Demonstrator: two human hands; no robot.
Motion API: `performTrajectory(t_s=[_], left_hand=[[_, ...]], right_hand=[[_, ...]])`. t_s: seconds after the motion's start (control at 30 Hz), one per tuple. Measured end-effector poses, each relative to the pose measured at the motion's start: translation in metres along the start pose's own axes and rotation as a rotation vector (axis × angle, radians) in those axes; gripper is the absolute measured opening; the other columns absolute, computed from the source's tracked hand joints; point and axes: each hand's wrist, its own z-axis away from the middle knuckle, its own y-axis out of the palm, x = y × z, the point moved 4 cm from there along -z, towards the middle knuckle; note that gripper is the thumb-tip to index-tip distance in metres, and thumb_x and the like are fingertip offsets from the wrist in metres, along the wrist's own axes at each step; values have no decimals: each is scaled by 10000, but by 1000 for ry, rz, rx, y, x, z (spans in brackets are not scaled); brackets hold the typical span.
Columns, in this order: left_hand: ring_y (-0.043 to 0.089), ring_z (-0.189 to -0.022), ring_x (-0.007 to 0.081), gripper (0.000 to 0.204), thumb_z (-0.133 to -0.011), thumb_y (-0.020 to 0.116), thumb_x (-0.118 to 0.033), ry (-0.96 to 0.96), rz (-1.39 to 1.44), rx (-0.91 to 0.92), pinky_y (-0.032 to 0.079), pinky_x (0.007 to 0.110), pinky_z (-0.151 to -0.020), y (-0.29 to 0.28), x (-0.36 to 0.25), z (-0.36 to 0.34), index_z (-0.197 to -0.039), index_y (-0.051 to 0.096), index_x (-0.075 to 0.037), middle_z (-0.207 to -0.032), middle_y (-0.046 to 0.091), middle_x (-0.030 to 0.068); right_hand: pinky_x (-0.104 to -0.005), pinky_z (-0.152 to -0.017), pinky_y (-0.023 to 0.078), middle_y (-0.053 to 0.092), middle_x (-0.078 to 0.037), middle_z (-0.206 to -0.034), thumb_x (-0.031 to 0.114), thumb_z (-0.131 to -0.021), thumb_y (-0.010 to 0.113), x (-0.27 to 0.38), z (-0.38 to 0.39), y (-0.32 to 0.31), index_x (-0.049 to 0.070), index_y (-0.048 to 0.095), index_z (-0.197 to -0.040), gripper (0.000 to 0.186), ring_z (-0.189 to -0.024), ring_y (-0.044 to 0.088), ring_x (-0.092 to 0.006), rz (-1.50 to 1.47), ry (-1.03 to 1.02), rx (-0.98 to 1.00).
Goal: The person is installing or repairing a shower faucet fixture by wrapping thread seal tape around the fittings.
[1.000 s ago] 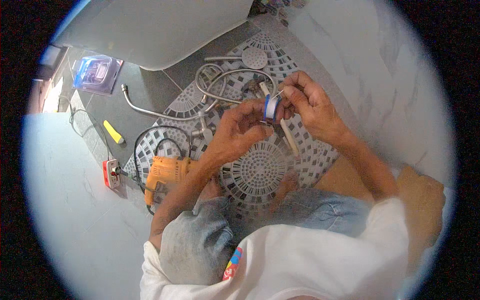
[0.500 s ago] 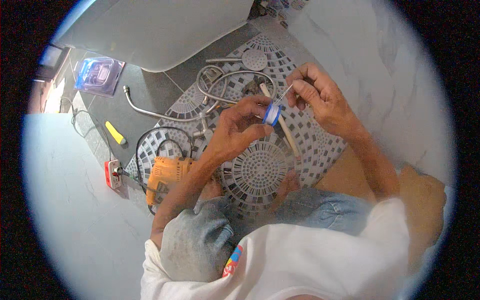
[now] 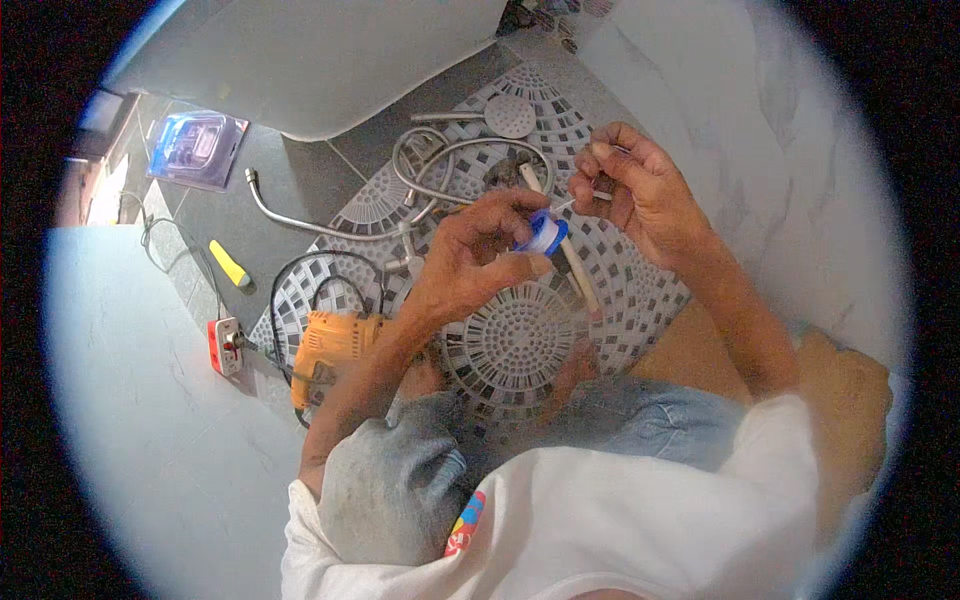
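Two hands [image 3: 470,258] hold a blue spool [image 3: 559,237] and its white tape [image 3: 563,207].

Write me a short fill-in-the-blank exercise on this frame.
1. The left hand holds a spool with a ____-coloured rim.
2. A ____-coloured strip stretches from the spool to the right hand.
3. The orange drill lies to the ____ of the left hand.

Missing words: blue; white; left.
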Motion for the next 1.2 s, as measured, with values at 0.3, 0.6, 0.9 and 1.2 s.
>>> performTrajectory(t_s=[0.3, 0.6, 0.9, 1.2], left_hand=[[561, -1076, 172, 331, -767, 760, -65, -167, -16, 124, 472, 328, -930, 6, 10, 5, -1044, 598, 14, -1186, 570, 109], [594, -1014, 170, 378, -762, 766, -68, -259, 33, 69, 485, 335, -920, 1, 17, 3, -1097, 619, 25, -1116, 598, 78], [620, -996, 174, 512, -744, 723, -70, -224, -3, 29, 523, 312, -832, -13, 20, 4, -1225, 562, 1, -1088, 658, 92], [608, -959, 159, 405, -753, 747, -49, -280, 13, -22, 517, 316, -869, -17, 17, 2, -1126, 601, 10, -1029, 637, 56]], right_hand=[[-284, -733, 519, 532, -13, -887, 198, -974, 539, 21, 0, 1, 80, 503, -1036, 138, -805, 575, -135, 172, -75, -149], [-268, -730, 503, 544, -14, -895, 203, -968, 549, 47, 5, -10, 92, 511, -1028, 132, -779, 567, -120, 167, -199, -122], [-311, -736, 526, 578, -35, -876, 173, -965, 538, 71, 8, -38, 75, 511, -1015, 113, -770, 601, -152, 198, -296, -146], [-302, -752, 502, 564, -21, -866, 180, -965, 536, 95, 16, -74, 81, 517, -988, 103, -785, 579, -134, 253, -331, -286]])
